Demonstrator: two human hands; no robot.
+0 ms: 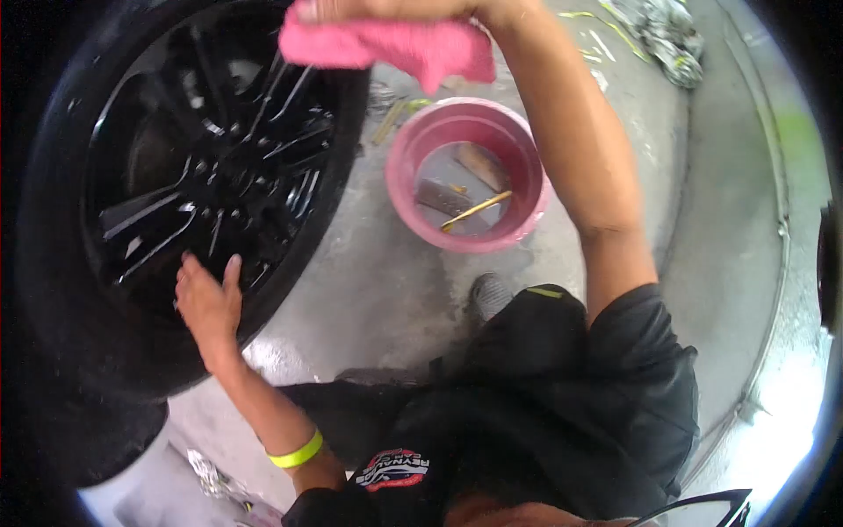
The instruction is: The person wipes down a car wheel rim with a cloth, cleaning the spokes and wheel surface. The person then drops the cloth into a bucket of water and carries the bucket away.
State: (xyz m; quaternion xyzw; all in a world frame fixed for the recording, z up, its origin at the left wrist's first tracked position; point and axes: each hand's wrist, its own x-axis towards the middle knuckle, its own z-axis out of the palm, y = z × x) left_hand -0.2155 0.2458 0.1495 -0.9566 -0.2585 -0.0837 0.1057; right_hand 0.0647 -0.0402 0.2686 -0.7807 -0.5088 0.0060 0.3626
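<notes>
A pink cloth [421, 51] hangs from my right hand [386, 9], which is raised at the top of the view and partly cut off by the frame edge. My left hand [211, 303] is at the lower part of a black wheel rim [233, 180], thumb and fingers spread, with nothing in it. Whether its fingertips touch the spokes, I cannot tell. The glossy rim sits inside a black tire [320, 206], and light glints off its spokes.
A pink bucket [399, 180] holding murky liquid, brownish blocks and a thin yellow stick [479, 211] stands on the grey floor right of the tire. Crumpled plastic and strips [667, 39] lie at the upper right. More crumpled material [211, 479] is at lower left.
</notes>
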